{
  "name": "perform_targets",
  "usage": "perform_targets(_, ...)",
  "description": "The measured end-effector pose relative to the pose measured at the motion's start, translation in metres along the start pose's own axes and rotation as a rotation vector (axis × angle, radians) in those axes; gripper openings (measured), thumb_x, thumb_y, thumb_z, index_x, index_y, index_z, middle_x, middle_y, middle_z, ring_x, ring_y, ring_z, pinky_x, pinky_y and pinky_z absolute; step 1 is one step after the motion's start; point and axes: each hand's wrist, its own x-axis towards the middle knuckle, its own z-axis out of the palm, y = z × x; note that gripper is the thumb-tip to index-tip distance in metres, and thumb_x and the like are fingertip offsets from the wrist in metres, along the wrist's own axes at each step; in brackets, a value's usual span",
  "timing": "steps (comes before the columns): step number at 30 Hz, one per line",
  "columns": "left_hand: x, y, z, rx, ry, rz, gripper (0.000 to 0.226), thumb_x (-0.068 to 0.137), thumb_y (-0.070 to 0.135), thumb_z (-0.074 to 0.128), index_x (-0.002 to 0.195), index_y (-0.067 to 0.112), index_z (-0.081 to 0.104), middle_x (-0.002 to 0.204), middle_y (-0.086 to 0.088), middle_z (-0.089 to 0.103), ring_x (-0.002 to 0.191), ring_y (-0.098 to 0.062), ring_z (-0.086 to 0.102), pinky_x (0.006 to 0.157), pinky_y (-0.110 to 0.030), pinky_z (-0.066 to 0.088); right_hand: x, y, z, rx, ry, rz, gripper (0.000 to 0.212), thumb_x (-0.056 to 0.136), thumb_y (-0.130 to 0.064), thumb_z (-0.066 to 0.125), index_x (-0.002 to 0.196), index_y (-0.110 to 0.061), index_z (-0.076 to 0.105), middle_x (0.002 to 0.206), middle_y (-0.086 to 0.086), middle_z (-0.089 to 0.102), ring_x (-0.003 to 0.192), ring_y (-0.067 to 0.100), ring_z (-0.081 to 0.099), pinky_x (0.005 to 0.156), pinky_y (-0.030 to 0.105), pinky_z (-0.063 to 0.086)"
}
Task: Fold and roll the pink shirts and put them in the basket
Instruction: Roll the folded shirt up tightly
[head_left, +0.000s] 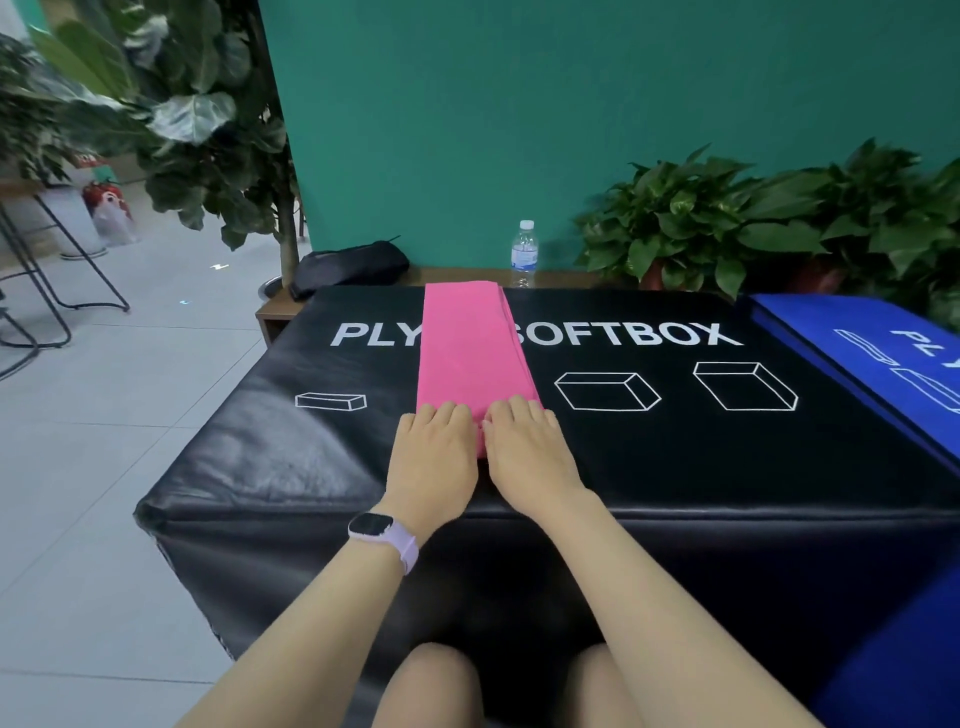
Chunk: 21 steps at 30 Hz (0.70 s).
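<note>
A pink shirt (470, 348) lies folded into a long narrow strip on the black soft box (675, 447), running from the far edge toward me. My left hand (434, 457) and my right hand (524, 452) sit side by side on the strip's near end, fingers curled over a small rolled-up part of the cloth. A pale purple watch is on my left wrist. No basket is in view.
A blue soft box (883, 358) adjoins the black one on the right. Behind stand a water bottle (524, 254), a black bag (348, 267) on a wooden ledge, and potted plants (753, 218). Stools and a tall plant stand on the tiled floor at left.
</note>
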Motion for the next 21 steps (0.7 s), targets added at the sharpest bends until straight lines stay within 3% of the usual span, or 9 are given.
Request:
perform_targets(3,0.016,-0.004,0.005,0.007,-0.119,-0.059,0.015,0.095,0.018,0.043,0.081,0.018,0.041,0.078,0.0,0.05,0.072,-0.027,0.041,0.066,-0.036,0.021,-0.008,-0.003,0.006,-0.073,0.047,0.019,0.03,0.108,-0.027,0.029,0.114,-0.014,0.055,0.116,0.003,0.053,0.11,0.024,0.047,0.106,0.038,0.032)
perform_targets(6,0.019,-0.009,0.008,-0.016,-0.154,-0.055,0.013,0.097,0.02,0.041,0.085,0.016,0.044,0.084,-0.003,0.056,0.075,-0.027,0.044,0.066,-0.037,0.023,-0.003,0.002,0.008,-0.052,0.031,-0.008,0.033,0.109,-0.032,0.028,0.11,-0.016,0.057,0.113,0.002,0.056,0.106,0.025,0.048,0.098,0.038,0.036)
perform_targets(9,0.019,-0.008,0.002,-0.014,-0.175,-0.077,0.017,0.103,0.023,0.036,0.088,0.017,0.04,0.084,0.0,0.048,0.081,-0.03,0.05,0.069,-0.038,0.025,0.015,0.009,0.005,-0.025,-0.039,-0.023,0.037,0.11,-0.036,0.024,0.112,-0.015,0.055,0.112,0.004,0.062,0.105,0.027,0.052,0.093,0.041,0.036)
perform_targets(12,0.006,0.006,0.0,0.115,-0.073,-0.123,0.005,0.092,0.015,0.049,0.088,0.017,0.05,0.09,-0.003,0.052,0.083,-0.029,0.049,0.079,-0.041,0.035,0.037,0.014,0.006,-0.014,-0.057,-0.037,0.034,0.11,-0.034,0.025,0.112,-0.013,0.051,0.103,0.007,0.068,0.098,0.031,0.06,0.08,0.043,0.036)
perform_targets(15,0.004,0.004,0.005,0.097,-0.079,-0.122,0.008,0.086,0.012,0.048,0.09,0.016,0.053,0.093,-0.004,0.055,0.084,-0.029,0.049,0.075,-0.039,0.032,0.05,0.016,0.009,-0.032,-0.081,-0.051,0.028,0.109,-0.032,0.025,0.102,-0.013,0.043,0.087,0.008,0.066,0.081,0.033,0.064,0.066,0.038,0.033)
perform_targets(18,0.018,-0.012,0.009,0.077,-0.141,-0.088,0.019,0.099,0.019,0.032,0.1,0.017,0.05,0.097,0.001,0.056,0.08,-0.025,0.038,0.068,-0.035,0.02,0.052,0.012,0.009,-0.039,-0.106,0.008,0.036,0.109,-0.031,0.025,0.111,-0.007,0.051,0.106,0.012,0.064,0.091,0.033,0.062,0.074,0.041,0.041)
perform_targets(21,0.035,-0.02,0.012,0.088,-0.178,-0.031,0.007,0.099,0.019,0.031,0.095,0.018,0.036,0.089,-0.001,0.061,0.072,-0.027,0.034,0.065,-0.036,0.016,0.04,0.009,0.008,-0.119,0.035,0.019,0.034,0.109,-0.029,0.03,0.113,-0.008,0.056,0.112,0.01,0.058,0.102,0.029,0.053,0.087,0.04,0.042)
